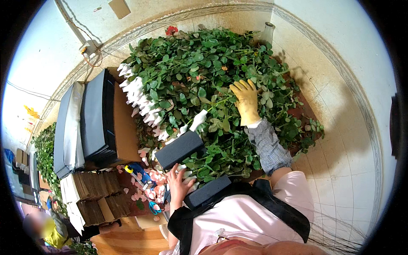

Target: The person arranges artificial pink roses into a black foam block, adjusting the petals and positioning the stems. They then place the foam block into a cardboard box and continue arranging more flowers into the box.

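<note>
"Where's the wrapped flower (198, 120)?"

"I see it between the hands, its stem running toward the gloved right hand (245, 102)."

"Holding anything?"

"I can't tell. Right fingers stretch over leaves (199, 63); the left hand (178, 186), fingers apart, sits beside a dark block (179, 149)."

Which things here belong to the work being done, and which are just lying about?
In use, it seems:
leafy stems at the gloved right hand
white-sleeved flower heads, some by the left hand
dark blocks

Lying about, probably:
loose petals
blue-handled scissors
red flower at the back
</note>
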The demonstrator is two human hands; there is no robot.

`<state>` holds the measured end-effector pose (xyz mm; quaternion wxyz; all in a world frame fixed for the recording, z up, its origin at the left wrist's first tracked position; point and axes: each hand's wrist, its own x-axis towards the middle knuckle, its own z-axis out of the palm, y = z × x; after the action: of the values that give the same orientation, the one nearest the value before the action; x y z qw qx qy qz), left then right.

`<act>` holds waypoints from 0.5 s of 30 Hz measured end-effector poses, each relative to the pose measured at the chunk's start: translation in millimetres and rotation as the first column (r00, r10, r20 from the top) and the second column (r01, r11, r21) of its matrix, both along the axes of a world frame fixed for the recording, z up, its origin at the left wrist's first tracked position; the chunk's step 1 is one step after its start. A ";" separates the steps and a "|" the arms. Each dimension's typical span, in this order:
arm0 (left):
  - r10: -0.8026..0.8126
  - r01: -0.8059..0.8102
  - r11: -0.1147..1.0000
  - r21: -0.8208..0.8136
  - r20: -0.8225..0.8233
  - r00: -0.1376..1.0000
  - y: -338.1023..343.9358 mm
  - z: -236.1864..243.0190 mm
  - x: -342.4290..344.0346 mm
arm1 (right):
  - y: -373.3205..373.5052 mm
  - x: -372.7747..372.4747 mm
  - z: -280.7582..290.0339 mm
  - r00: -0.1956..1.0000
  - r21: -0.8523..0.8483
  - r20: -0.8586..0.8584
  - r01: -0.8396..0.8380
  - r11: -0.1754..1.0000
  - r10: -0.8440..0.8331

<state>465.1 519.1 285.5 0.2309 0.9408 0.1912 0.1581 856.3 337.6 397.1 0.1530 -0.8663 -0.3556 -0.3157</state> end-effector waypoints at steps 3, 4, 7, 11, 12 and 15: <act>-0.025 0.025 1.000 -0.018 0.004 1.000 -1.5 -0.9 7.6 | 5.1 48.1 -76.8 0.823 -0.431 -0.539 -0.085 0.899 -0.180; -0.033 0.033 0.999 -0.024 0.002 0.999 -3.7 0.3 11.9 | -5.8 59.0 -109.5 0.793 -0.472 -0.579 -0.135 0.871 -0.191; -0.037 0.037 0.999 0.018 0.000 0.999 -1.4 -5.8 11.7 | -1.1 108.6 -102.7 0.471 -0.430 -0.855 -0.412 0.803 -0.216; 0.005 -0.007 0.998 -0.062 -0.037 0.999 -2.5 -2.4 3.6 | 51.1 76.8 13.2 0.795 -0.439 -0.606 -0.368 0.819 0.032; -0.012 0.011 1.000 -0.023 -0.053 0.999 -2.6 0.0 1.3 | 68.2 65.6 37.1 0.873 -0.315 -0.431 -0.384 0.868 0.230; -0.020 0.019 1.000 -0.009 -0.084 0.996 -0.6 0.0 0.8 | 148.1 80.3 75.2 0.825 0.002 -0.166 -0.548 0.836 0.541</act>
<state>465.9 518.5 285.6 0.2280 0.9475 0.1923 0.1154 936.6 485.7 472.3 0.2450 -0.7545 -0.5815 -0.1804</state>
